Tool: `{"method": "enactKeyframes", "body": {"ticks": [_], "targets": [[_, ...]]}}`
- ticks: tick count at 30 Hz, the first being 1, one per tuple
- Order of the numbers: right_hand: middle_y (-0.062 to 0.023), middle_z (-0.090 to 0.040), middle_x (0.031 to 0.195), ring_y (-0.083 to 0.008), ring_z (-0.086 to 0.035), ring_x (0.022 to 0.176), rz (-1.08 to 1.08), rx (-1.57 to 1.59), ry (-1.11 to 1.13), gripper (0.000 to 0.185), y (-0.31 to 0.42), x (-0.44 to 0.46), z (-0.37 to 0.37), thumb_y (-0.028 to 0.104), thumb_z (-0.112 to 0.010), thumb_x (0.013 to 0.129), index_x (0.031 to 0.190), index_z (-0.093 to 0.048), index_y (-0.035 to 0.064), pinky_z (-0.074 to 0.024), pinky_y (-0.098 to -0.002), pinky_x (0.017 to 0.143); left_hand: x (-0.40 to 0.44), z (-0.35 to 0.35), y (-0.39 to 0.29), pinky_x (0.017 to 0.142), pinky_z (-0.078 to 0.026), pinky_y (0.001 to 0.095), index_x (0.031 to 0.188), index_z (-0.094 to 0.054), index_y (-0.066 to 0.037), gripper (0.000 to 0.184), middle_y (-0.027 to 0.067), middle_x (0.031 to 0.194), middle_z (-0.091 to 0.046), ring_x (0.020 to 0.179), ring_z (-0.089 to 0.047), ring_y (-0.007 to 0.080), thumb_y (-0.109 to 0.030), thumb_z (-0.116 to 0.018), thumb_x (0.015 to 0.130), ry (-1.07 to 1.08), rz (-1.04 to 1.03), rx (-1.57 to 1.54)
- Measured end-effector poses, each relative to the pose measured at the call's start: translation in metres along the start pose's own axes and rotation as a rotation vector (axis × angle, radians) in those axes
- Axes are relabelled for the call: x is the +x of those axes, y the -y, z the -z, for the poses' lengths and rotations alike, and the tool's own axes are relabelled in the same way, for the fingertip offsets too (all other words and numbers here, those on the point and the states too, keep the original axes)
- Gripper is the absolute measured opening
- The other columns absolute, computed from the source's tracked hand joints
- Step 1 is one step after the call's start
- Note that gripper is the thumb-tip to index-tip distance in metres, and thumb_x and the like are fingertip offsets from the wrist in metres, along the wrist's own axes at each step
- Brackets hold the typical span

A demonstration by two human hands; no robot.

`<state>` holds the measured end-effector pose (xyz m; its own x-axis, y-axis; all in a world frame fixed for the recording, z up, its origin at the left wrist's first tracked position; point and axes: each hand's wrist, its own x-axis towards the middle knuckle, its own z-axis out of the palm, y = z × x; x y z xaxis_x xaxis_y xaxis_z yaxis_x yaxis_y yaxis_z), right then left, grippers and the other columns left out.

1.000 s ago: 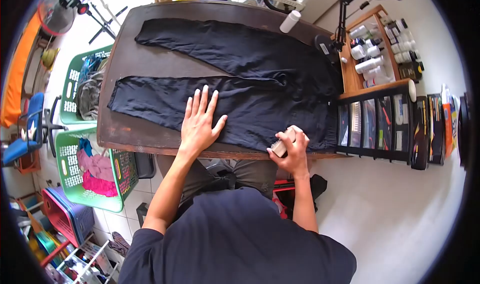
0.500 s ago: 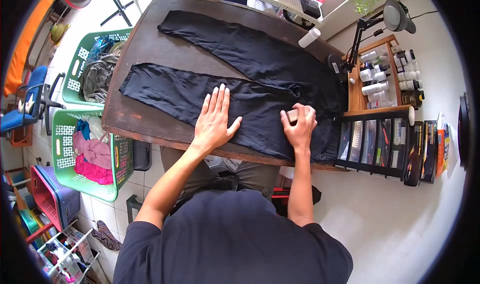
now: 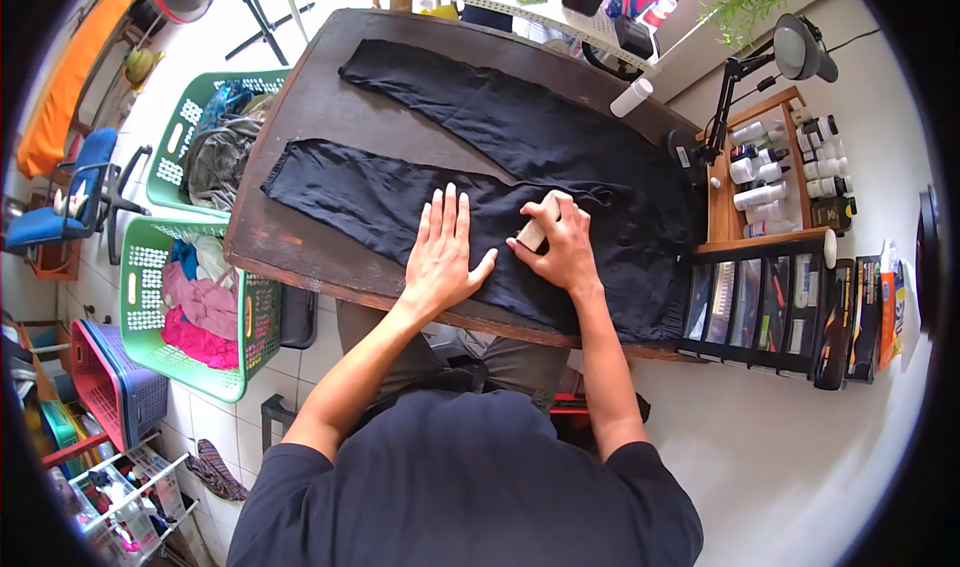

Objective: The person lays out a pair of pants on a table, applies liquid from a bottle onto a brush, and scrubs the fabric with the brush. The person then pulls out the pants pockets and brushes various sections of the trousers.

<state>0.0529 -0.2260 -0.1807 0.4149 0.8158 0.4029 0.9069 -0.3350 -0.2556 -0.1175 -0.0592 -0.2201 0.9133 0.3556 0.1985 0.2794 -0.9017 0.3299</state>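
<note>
Black trousers (image 3: 440,187) lie spread on a dark brown table (image 3: 300,77), legs pointing left and the gathered waistband at the right. My left hand (image 3: 443,257) rests flat on the nearer leg, fingers stretched out and slightly apart. Just right of it, my right hand (image 3: 562,242) grips a small wooden brush (image 3: 532,234) against the cloth of the same leg. The brush's underside is partly hidden by the fingers.
A white bottle (image 3: 631,97) stands near the far edge. At the right are a desk lamp (image 3: 800,47), a wooden rack (image 3: 722,207) of bottles and a drawer unit (image 3: 750,302). Green baskets (image 3: 135,312) of clothes stand left of the table.
My right hand has moved left with the brush, from near the table's front edge by the waist end toward my left hand. My left hand stays flat on the leg. The view has shifted.
</note>
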Motion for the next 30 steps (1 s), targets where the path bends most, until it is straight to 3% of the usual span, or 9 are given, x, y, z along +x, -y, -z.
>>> {"method": "enactKeyframes", "body": {"ticks": [1, 5, 8, 10, 16, 20, 23, 25, 30], "targets": [[-0.0190, -0.054, 0.128, -0.0380, -0.059, 0.112, -0.002, 0.007, -0.006, 0.048, -0.004, -0.001, -0.003, 0.038, -0.087, 0.090, 0.126, -0.066, 0.0153, -0.0480, -0.0490, 0.097, 0.000, 0.000, 0.001, 0.138, -0.012, 0.0526, 0.169, -0.026, 0.014, 0.099, 0.0347, 0.181, -0.018, 0.170, -0.014, 0.0461, -0.056, -0.056, 0.106, 0.002, -0.002, 0.009], [-0.0190, -0.054, 0.134, -0.0377, -0.059, 0.116, -0.487, -0.173, -0.221, 0.051, -0.041, -0.001, -0.013, 0.038, -0.088, 0.088, 0.130, -0.066, 0.0170, -0.0466, -0.0494, 0.101, -0.002, -0.002, 0.002, 0.138, -0.012, 0.0533, 0.169, -0.026, 0.014, 0.100, 0.0358, 0.180, -0.017, 0.169, -0.015, 0.0468, -0.057, -0.057, 0.106, 0.008, -0.001, 0.014], [-0.0189, -0.054, 0.136, -0.0384, -0.059, 0.119, -0.439, -0.107, -0.193, 0.053, -0.012, -0.016, 0.001, 0.037, -0.087, 0.088, 0.132, -0.066, 0.0169, -0.0459, -0.0501, 0.103, -0.003, 0.000, 0.000, 0.138, -0.012, 0.0537, 0.169, -0.027, 0.014, 0.100, 0.0362, 0.180, -0.017, 0.169, -0.015, 0.0477, -0.057, -0.057, 0.106, 0.003, 0.006, 0.021], [-0.0186, -0.055, 0.137, -0.0391, -0.060, 0.119, -0.234, -0.038, -0.134, 0.055, -0.002, -0.034, 0.004, 0.036, -0.088, 0.087, 0.134, -0.065, 0.0172, -0.0460, -0.0509, 0.104, -0.005, 0.001, -0.001, 0.138, -0.011, 0.0541, 0.168, -0.028, 0.015, 0.100, 0.0365, 0.180, -0.017, 0.169, -0.015, 0.0486, -0.057, -0.057, 0.105, -0.004, -0.002, 0.013], [-0.0183, -0.056, 0.133, -0.0395, -0.060, 0.118, -0.434, 0.017, -0.195, 0.056, -0.047, -0.084, 0.025, 0.036, -0.088, 0.087, 0.134, -0.065, 0.0162, -0.0478, -0.0512, 0.103, -0.018, 0.011, -0.009, 0.137, -0.014, 0.0541, 0.169, -0.029, 0.012, 0.101, 0.0337, 0.181, -0.019, 0.169, -0.017, 0.0465, -0.061, -0.058, 0.105, 0.059, -0.011, 0.008], [-0.0184, -0.056, 0.131, -0.0400, -0.060, 0.117, -0.504, 0.004, -0.154, 0.055, -0.064, -0.092, 0.039, 0.037, -0.088, 0.088, 0.133, -0.066, 0.0157, -0.0481, -0.0515, 0.103, -0.019, 0.029, -0.007, 0.138, -0.014, 0.0526, 0.173, -0.031, 0.003, 0.099, 0.0238, 0.183, -0.023, 0.170, -0.018, 0.0421, -0.064, -0.057, 0.105, 0.136, 0.041, 0.039], [-0.0188, -0.056, 0.130, -0.0390, -0.060, 0.114, -0.585, -0.089, -0.163, 0.055, -0.038, -0.065, 0.031, 0.041, -0.088, 0.088, 0.132, -0.067, 0.0155, -0.0487, -0.0496, 0.101, -0.020, 0.029, 0.004, 0.137, -0.015, 0.0521, 0.173, -0.034, -0.001, 0.097, 0.0203, 0.184, -0.025, 0.170, -0.020, 0.0415, -0.066, -0.057, 0.104, 0.089, 0.059, 0.029], [-0.0193, -0.057, 0.128, -0.0366, -0.060, 0.110, -0.441, -0.004, -0.132, 0.056, -0.013, -0.045, 0.020, 0.047, -0.087, 0.087, 0.130, -0.068, 0.0158, -0.0486, -0.0485, 0.097, -0.019, 0.029, 0.014, 0.137, -0.016, 0.0516, 0.173, -0.037, -0.005, 0.096, 0.0168, 0.184, -0.027, 0.169, -0.022, 0.0409, -0.067, -0.058, 0.103, 0.048, 0.084, 0.032], [-0.0192, -0.058, 0.126, -0.0349, -0.060, 0.107, -0.311, 0.012, -0.036, 0.058, -0.016, -0.019, 0.000, 0.050, -0.087, 0.087, 0.130, -0.069, 0.0162, -0.0481, -0.0489, 0.094, -0.025, 0.026, 0.019, 0.136, -0.017, 0.0512, 0.173, -0.038, -0.008, 0.094, 0.0147, 0.184, -0.027, 0.169, -0.024, 0.0405, -0.068, -0.057, 0.103, 0.017, 0.044, 0.077]]}}
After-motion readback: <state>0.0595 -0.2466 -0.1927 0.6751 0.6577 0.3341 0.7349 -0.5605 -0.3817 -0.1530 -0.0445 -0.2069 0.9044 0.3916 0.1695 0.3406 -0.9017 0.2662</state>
